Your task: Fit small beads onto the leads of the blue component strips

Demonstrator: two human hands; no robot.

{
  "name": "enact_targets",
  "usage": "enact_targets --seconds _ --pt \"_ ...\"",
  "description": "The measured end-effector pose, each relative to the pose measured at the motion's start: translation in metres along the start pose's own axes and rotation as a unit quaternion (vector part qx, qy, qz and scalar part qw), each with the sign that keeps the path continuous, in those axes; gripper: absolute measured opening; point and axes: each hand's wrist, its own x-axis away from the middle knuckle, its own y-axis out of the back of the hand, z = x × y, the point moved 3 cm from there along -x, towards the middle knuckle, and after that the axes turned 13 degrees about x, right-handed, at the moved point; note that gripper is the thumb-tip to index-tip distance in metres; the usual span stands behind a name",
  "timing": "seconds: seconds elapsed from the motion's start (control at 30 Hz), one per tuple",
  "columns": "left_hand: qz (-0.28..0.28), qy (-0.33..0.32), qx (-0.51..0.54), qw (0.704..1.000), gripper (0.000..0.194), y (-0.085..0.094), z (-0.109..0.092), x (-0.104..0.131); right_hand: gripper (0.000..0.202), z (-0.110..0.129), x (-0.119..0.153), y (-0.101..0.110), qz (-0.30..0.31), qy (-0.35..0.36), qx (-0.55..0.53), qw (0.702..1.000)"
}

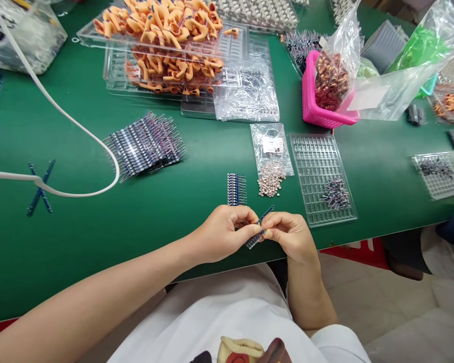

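Near the table's front edge, my left hand (227,233) pinches a narrow blue circuit board strip (254,240) between thumb and fingers. My right hand (293,236) is closed at the strip's other side, its thumb and fingertips meeting those of the left. Whether a smaller part sits between the right fingertips is too small to tell. Just beyond the hands lies a panel of small blue boards with wire leads (236,188). Small round silvery parts (271,180) spill from a labelled clear bag (273,145). To the right, a clear tray (312,176) carries a heap of loose wired boards (336,194).
Stacked blue board panels (147,143) lie left of centre, near a white cable (79,121) and crossed blue strips (41,188). Trays of orange earphone shells (174,25) stand behind. A pink basket (310,93) holds bagged copper-coloured parts (331,78). Another person's clothing (444,252) shows at right.
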Motion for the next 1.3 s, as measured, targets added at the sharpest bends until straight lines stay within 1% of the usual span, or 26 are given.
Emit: enact_targets --seconds 0.1,0.2,0.33,0.47,0.53,0.63,0.77,0.83,1.0,1.13,1.3 --pt "-0.001 0.01 0.03 0.999 0.015 0.0 0.002 -0.001 0.017 -0.002 0.0 0.0 -0.009 -0.012 -0.013 1.0" --pt "-0.01 0.014 0.086 0.996 0.017 0.0 0.004 -0.003 0.018 -0.004 -0.001 -0.002 -0.027 -0.011 -0.019 0.999" --pt "-0.03 0.002 0.145 0.989 0.025 0.001 0.004 -0.008 0.015 -0.001 -0.001 -0.005 -0.071 0.036 -0.011 0.997" --pt "-0.017 0.013 0.199 0.98 0.033 0.0 0.008 -0.009 0.008 0.003 0.001 -0.007 -0.102 0.096 0.002 0.99" --pt "-0.011 0.015 0.217 0.976 0.036 0.0 0.009 -0.009 0.008 0.003 0.003 -0.007 -0.111 0.113 0.011 0.987" --pt "-0.007 0.005 0.219 0.976 0.035 0.0 0.01 -0.009 0.01 0.003 0.005 -0.007 -0.128 0.129 0.035 0.983" --pt "0.013 -0.022 0.211 0.977 0.031 -0.003 0.007 -0.007 0.007 0.006 0.007 -0.006 -0.144 0.161 0.062 0.974" --pt "0.015 -0.036 0.207 0.978 0.029 -0.004 0.006 -0.006 0.007 0.009 0.009 -0.006 -0.148 0.179 0.068 0.97" --pt "0.005 -0.053 0.209 0.977 0.025 -0.004 0.004 -0.004 0.006 0.012 0.01 -0.006 -0.157 0.194 0.083 0.965" --pt "-0.001 -0.044 0.197 0.979 0.029 -0.004 0.004 -0.004 0.004 0.011 0.01 -0.005 -0.169 0.195 0.102 0.961" --pt "-0.034 -0.042 0.161 0.985 0.032 -0.003 0.005 -0.003 0.004 0.011 0.011 -0.006 -0.174 0.2 0.113 0.957"
